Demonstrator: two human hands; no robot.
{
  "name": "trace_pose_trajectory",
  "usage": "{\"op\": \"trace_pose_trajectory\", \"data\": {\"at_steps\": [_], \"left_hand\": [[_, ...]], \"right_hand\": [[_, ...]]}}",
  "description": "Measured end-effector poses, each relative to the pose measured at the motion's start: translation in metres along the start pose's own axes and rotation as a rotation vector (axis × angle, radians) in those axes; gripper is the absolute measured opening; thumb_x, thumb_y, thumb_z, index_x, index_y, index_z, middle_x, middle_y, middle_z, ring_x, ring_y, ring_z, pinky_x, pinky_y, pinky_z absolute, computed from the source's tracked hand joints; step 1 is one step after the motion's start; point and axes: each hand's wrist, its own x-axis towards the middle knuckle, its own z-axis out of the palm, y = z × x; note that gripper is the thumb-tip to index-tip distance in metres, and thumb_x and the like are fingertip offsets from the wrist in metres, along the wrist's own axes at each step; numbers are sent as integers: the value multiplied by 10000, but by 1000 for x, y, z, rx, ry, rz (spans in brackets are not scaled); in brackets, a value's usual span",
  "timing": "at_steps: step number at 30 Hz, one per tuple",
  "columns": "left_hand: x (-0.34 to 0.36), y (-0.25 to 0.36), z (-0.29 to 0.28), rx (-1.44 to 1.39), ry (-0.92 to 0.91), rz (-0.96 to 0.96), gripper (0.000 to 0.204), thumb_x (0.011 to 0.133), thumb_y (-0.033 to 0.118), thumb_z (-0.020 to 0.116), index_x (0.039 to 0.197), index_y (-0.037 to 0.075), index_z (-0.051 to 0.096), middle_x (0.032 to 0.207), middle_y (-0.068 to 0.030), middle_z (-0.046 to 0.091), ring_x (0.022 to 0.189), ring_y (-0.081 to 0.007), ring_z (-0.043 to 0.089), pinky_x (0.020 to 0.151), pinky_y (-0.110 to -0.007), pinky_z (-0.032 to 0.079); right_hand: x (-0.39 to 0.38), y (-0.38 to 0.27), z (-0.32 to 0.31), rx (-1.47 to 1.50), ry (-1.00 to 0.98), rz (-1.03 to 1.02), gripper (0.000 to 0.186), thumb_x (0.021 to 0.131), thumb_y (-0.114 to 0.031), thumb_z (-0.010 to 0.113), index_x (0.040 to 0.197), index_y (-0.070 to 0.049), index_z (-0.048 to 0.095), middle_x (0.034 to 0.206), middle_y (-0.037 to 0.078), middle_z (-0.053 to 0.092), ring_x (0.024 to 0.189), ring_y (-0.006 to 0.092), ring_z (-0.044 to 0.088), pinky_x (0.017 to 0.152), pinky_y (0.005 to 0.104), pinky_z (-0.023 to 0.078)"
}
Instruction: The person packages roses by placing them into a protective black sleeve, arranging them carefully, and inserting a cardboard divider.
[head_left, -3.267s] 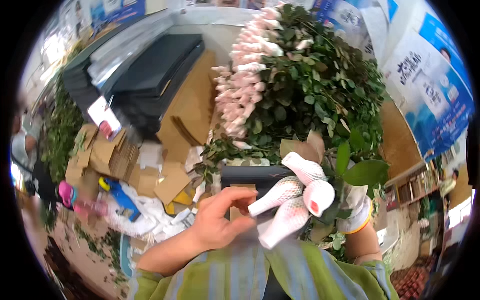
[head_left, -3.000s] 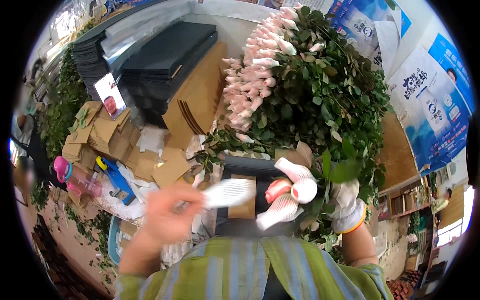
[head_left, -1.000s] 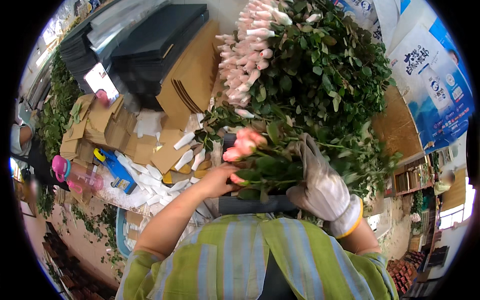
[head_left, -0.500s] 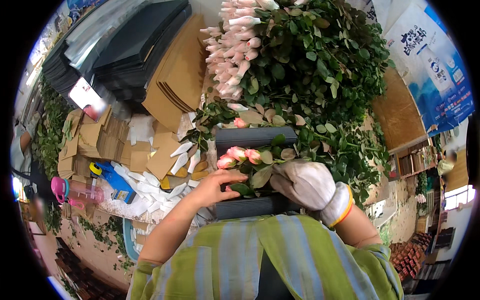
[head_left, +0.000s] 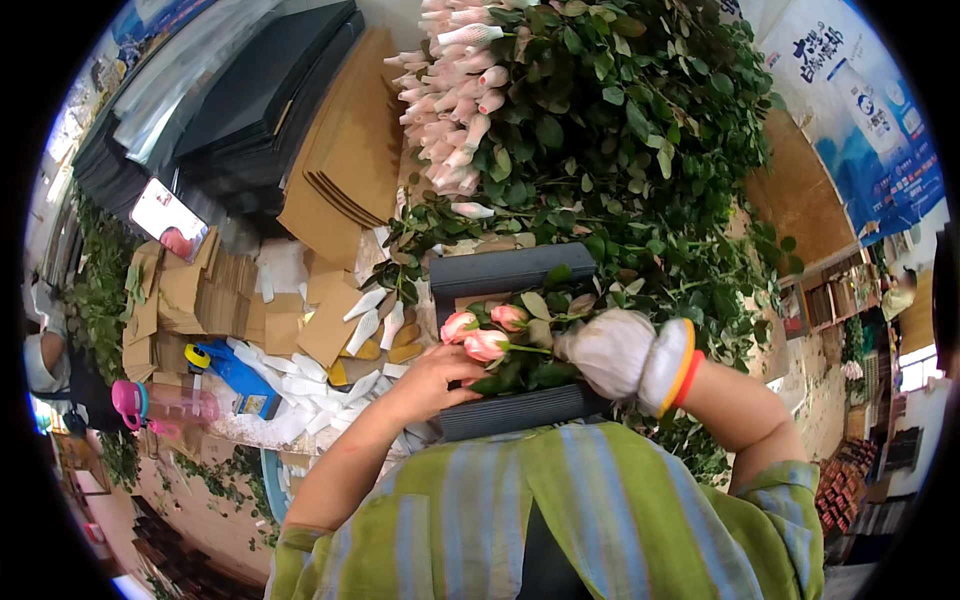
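Three pink roses with green leaves lie between two dark ribbed strips in front of me. My left hand, bare, has its fingers curled in beside the blossoms at the left end of the nearer strip. Its fingertips are partly hidden by leaves, and what they hold cannot be made out. A white work glove with a yellow and red cuff covers my right hand. It is closed around the rose stems, right of the blossoms. Behind them stands the farther dark strip.
Beyond lies a big pile of leafy stems with net-sleeved rose heads. To the left are white foam sleeves, cardboard pieces, a blue box, a pink bottle, a phone and stacked dark sheets.
My gloved right hand has moved right, away from the blossoms. The roses are spread further apart, with one lower than before. My left fingers have curled in lower beside them.
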Motion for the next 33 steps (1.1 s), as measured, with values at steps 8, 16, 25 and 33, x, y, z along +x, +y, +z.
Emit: {"op": "trace_pose_trajectory", "data": {"at_steps": [8, 16, 25, 33], "left_hand": [[14, 18, -13, 116, 134, 206, 347, 717, 105, 804, 1048, 180, 726, 1262, -96, 579, 1176, -332, 555, 984, -444, 469], [6, 6, -2, 26, 139, 109, 568, 681, 6, 784, 1217, 125, 639, 1174, -84, 574, 1131, -303, 544, 953, -392, 469], [5, 7, -6, 93, 102, 70, 638, 692, 57, 814, 1292, 118, 606, 1362, -114, 524, 1293, -325, 448, 1025, -411, 449], [6, -9, 2, -169, 60, -43, 568, 691, 141, 845, 1221, 121, 643, 1303, -116, 594, 1287, -331, 478, 1069, -411, 422]], "right_hand": [[21, -8, -11, -178, -231, -44, 58, 666, -110, 610, 636, -92, 656, 684, 111, 655, 678, 312, 669, 583, 417, 532], [11, -23, -26, 51, 488, 208, 203, 819, -182, 665, 968, -62, 597, 656, 129, 605, 565, 323, 629, 488, 432, 494], [-37, 10, -56, -210, 797, 517, 105, 827, -120, 676, 929, -105, 654, 642, 103, 633, 529, 268, 636, 473, 399, 523], [24, -31, -21, 20, 296, 24, 225, 755, -133, 647, 978, -118, 618, 661, 100, 605, 560, 295, 634, 473, 421, 484]]}}
